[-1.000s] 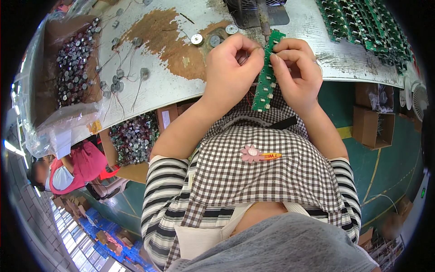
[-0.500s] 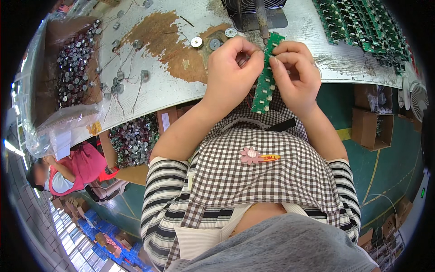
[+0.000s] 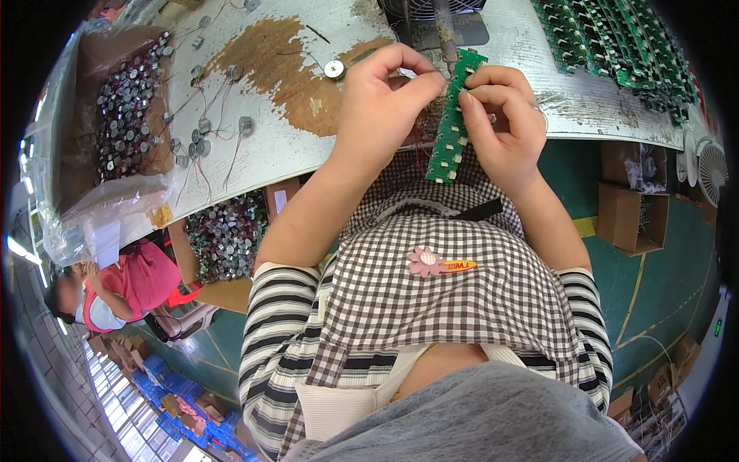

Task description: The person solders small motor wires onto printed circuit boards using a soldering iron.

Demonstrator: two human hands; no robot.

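A long green circuit board [image 3: 449,135] with small white connectors slants upright over the table's front edge. My right hand [image 3: 504,115] pinches its right side between thumb and fingers. At its upper left, my left hand [image 3: 389,104] is closed in a pinch, thumb and forefinger together. What sits between those fingertips is too small to make out; thin red wires [image 3: 420,132] show beneath that hand. Just above the fingertips, the tip of a soldering iron [image 3: 446,38] points down beside the board's top end. A small round motor [image 3: 334,70] lies left of my left hand.
More small motors with wires [image 3: 202,138] are scattered at left, beside a plastic-lined box of motors [image 3: 127,108]. Below stands another box of motors [image 3: 231,239]. Rows of green boards [image 3: 608,46] lie at far right. A black fan [image 3: 419,11] stands behind the iron. A person [image 3: 127,289] sits at left.
My left hand has shifted up and left, now covering the two round parts behind it. The board has risen slightly with my right hand, which keeps its pinch.
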